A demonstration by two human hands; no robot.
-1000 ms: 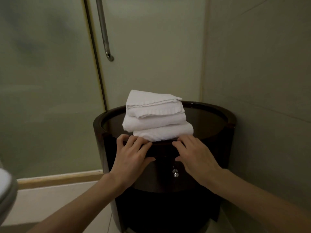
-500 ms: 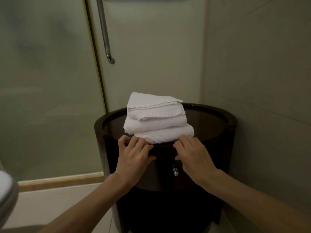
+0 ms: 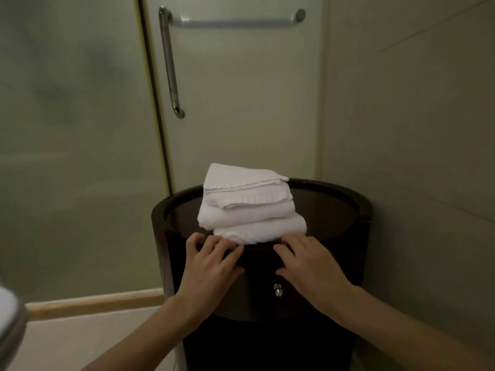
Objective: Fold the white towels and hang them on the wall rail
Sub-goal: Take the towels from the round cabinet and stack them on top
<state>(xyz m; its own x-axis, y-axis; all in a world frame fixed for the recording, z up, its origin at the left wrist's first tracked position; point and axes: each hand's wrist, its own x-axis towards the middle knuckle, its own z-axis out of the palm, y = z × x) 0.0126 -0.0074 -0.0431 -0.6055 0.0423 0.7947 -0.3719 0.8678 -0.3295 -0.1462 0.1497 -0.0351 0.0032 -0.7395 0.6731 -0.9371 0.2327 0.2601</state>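
Three folded white towels (image 3: 249, 204) lie stacked on top of a dark round cabinet (image 3: 348, 210). My left hand (image 3: 211, 266) rests on the cabinet's front rim just below the stack's left side, fingers spread and nearly straight. My right hand (image 3: 310, 266) rests on the rim below the stack's right side, its fingertips touching the bottom towel's edge. Neither hand holds a towel. High on the glass panel behind the cabinet runs a horizontal metal rail (image 3: 235, 22).
A vertical metal door handle (image 3: 169, 62) hangs on the frosted glass left of the rail. A tiled wall (image 3: 415, 116) stands close on the right. A small knob (image 3: 278, 290) sticks out of the cabinet front. A white fixture edge (image 3: 8, 322) shows bottom left.
The view has tilted upward, bringing the horizontal rail into sight. Both hands stay on the cabinet's front rim below the towels.
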